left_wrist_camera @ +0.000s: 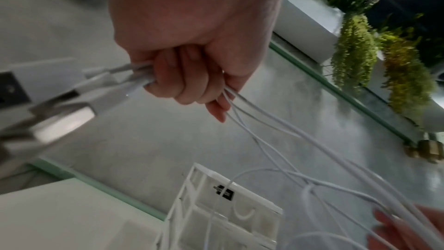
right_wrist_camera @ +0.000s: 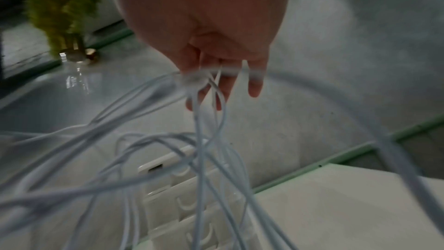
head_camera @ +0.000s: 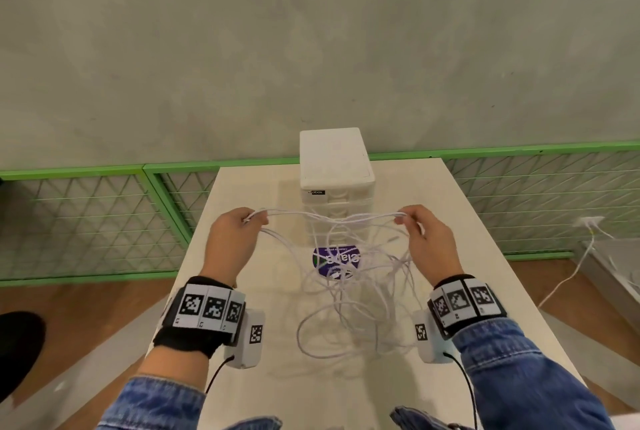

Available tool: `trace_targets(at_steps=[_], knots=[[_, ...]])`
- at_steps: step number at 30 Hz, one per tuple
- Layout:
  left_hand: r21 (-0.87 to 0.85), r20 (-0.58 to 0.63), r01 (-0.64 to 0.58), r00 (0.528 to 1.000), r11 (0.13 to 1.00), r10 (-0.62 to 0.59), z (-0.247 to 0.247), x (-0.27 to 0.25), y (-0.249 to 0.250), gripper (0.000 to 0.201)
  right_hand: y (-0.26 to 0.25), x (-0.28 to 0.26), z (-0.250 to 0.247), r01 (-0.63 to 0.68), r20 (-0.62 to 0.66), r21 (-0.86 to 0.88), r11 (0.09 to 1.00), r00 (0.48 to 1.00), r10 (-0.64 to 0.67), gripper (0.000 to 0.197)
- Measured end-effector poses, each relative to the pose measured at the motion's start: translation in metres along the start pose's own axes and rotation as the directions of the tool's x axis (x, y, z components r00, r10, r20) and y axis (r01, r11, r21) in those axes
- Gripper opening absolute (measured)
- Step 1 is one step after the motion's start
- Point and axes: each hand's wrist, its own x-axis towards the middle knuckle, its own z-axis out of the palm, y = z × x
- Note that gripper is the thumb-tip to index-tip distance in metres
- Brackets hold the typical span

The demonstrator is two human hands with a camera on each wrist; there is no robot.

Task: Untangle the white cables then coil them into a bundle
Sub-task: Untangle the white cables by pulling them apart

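Above the pale, smooth counter (head_camera: 485, 291) I hold both hands raised and well apart, a span of thin white rubbery cables (head_camera: 332, 218) stretched between them, its long axis running left to right. My left hand (head_camera: 232, 239) is fisted round several cable ends; the left wrist view shows white plug housings with metal tips (left_wrist_camera: 100, 90) sticking out past the curled fingers (left_wrist_camera: 182, 83), and strands trailing out the other side of the fist. My right hand (head_camera: 427, 242) pinches the other end of the span, with strands threaded between the fingers (right_wrist_camera: 254, 83). Below the span the rest of the cables hang in loose, crossing loops down to the counter, between my wrists.

Behind the tangle stands a tall white plastic drawer unit (head_camera: 337, 170) with curved recessed pulls; a small black label on its front has lettering I cannot make out. A purple oval packet (head_camera: 336, 261) lies on the counter at its base, its white writing upside down and too blurred to read. Black wristbands (head_camera: 204, 312) carry square black-and-white coded markers.
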Motion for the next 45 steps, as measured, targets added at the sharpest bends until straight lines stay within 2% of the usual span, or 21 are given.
trace_targets(at_steps=[2, 5, 8, 10, 11, 12, 14, 15, 17, 19, 20, 22, 25, 29, 31, 34, 36, 38, 40, 42, 45], knots=[[0.004, -0.060, 0.041, 0.997, 0.999, -0.041, -0.011, 0.005, -0.010, 0.023, 0.016, 0.003, -0.010, -0.116, -0.104, 0.018, 0.993, 0.988, 0.117, 0.016], [-0.041, -0.122, 0.093, 0.988, 0.995, -0.098, -0.027, 0.008, -0.018, 0.022, 0.051, 0.003, -0.026, -0.364, -0.203, -0.028, 0.931, 0.914, 0.351, 0.018], [-0.064, -0.090, 0.096, 0.991, 0.993, -0.102, -0.027, 0.005, -0.012, 0.022, 0.079, -0.003, -0.029, -0.529, -0.111, -0.173, 0.830, 0.848, 0.518, 0.022], [-0.090, -0.040, 0.055, 0.997, 0.994, -0.059, -0.019, 0.001, 0.001, 0.023, 0.081, -0.007, -0.023, -0.544, -0.009, -0.313, 0.778, 0.821, 0.571, 0.030], [-0.102, -0.007, 0.027, 1.000, 0.994, -0.027, -0.014, -0.002, 0.008, 0.023, 0.077, -0.008, -0.019, -0.502, 0.017, -0.336, 0.797, 0.843, 0.538, 0.037], [-0.109, 0.029, -0.007, 1.000, 0.994, 0.010, -0.009, -0.004, 0.017, 0.022, 0.069, -0.009, -0.014, -0.423, 0.028, -0.308, 0.852, 0.891, 0.452, 0.044], [-0.120, 0.096, -0.079, 0.991, 0.990, 0.091, 0.000, -0.010, 0.034, 0.020, 0.042, -0.012, -0.002, -0.165, 0.072, -0.179, 0.970, 0.981, 0.180, 0.046], [-0.130, 0.127, -0.112, 0.984, 0.985, 0.128, 0.005, -0.012, 0.043, 0.020, 0.025, -0.014, 0.005, -0.045, 0.141, -0.101, 0.994, 0.988, 0.060, 0.043], [-0.162, 0.178, -0.161, 0.966, 0.974, 0.189, 0.012, -0.018, 0.060, 0.019, -0.006, -0.020, 0.023, 0.065, 0.350, -0.032, 0.997, 0.936, -0.050, 0.036], [-0.179, 0.183, -0.199, 0.955, 0.963, 0.231, 0.013, -0.020, 0.070, 0.020, -0.022, -0.026, 0.037, 0.039, 0.483, 0.046, 0.998, 0.874, -0.057, 0.045], [-0.180, 0.167, -0.210, 0.956, 0.961, 0.240, 0.012, -0.020, 0.072, 0.020, -0.024, -0.029, 0.042, -0.006, 0.505, 0.092, 0.996, 0.862, -0.041, 0.037], [-0.175, 0.127, -0.208, 0.964, 0.962, 0.232, 0.005, -0.016, 0.071, 0.020, -0.022, -0.033, 0.046, -0.055, 0.499, 0.158, 0.986, 0.866, -0.031, 0.020], [-0.183, 0.063, -0.177, 0.979, 0.967, 0.191, -0.003, -0.012, 0.061, 0.021, -0.017, -0.033, 0.048, -0.077, 0.533, 0.147, 0.986, 0.846, -0.013, 0.020], [-0.186, -0.055, -0.140, 0.990, 0.972, 0.132, -0.006, -0.014, 0.049, 0.024, -0.006, -0.024, 0.041, -0.129, 0.492, 0.132, 0.983, 0.869, 0.048, 0.026], [-0.238, -0.108, -0.122, 0.989, 0.963, 0.099, -0.008, -0.015, 0.046, 0.025, -0.002, -0.021, 0.033, -0.139, 0.423, 0.125, 0.982, 0.903, 0.073, 0.023], [-0.286, -0.103, -0.104, 0.992, 0.952, 0.078, -0.009, -0.012, 0.050, 0.027, -0.018, -0.023, 0.022, -0.075, 0.295, 0.238, 0.968, 0.955, 0.001, 0.020], [-0.269, -0.061, -0.123, 0.992, 0.955, 0.110, -0.004, -0.013, 0.054, 0.028, -0.036, -0.025, 0.023, -0.031, 0.367, 0.264, 0.964, 0.928, -0.071, 0.021], [-0.272, -0.034, -0.132, 0.991, 0.953, 0.127, 0.003, -0.015, 0.057, 0.027, -0.048, -0.031, 0.030, -0.067, 0.520, 0.255, 0.965, 0.851, -0.079, 0.009], [-0.270, -0.027, -0.117, 0.993, 0.956, 0.114, 0.005, -0.014, 0.055, 0.027, -0.048, -0.035, 0.034, -0.108, 0.609, 0.237, 0.965, 0.791, -0.061, 0.020], [-0.273, -0.054, -0.085, 0.996, 0.958, 0.073, 0.000, -0.011, 0.048, 0.027, -0.035, -0.032, 0.031, -0.155, 0.575, 0.164, 0.974, 0.817, 0.033, 0.020], [-0.306, -0.128, -0.020, 0.992, 0.952, -0.020, -0.012, -0.005, 0.033, 0.027, 0.008, -0.020, 0.020, -0.201, 0.344, 0.023, 0.979, 0.922, 0.181, 0.018]])
